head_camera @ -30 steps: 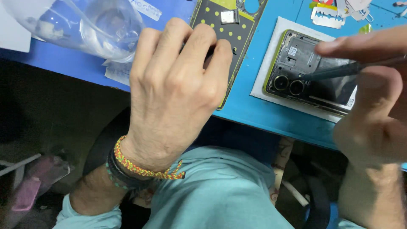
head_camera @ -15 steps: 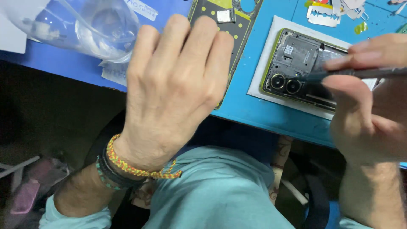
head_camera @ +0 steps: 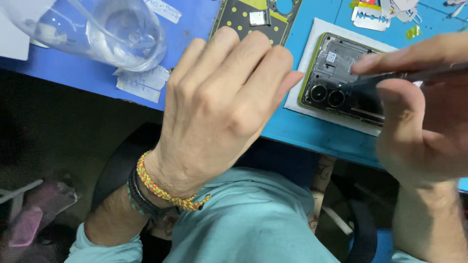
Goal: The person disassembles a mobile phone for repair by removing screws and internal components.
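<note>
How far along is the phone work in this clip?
Done: the back cover is off and lies apart, and the opened phone rests on a white pad. In hand: the right hand points a thin dark tool into it. The left hand hovers empty. Left: reassembly.

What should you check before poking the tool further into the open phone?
1. Right hand grips the thin tool: ok.
2. Tool tip sits over the opened phone: ok.
3. Phone lies flat on the white pad: ok.
4. Left hand steadies the phone: not ok, it is lifted beside it.
5. Removed back cover lies apart from the phone: ok.
6. Tip touches a part: cannot tell.
</note>
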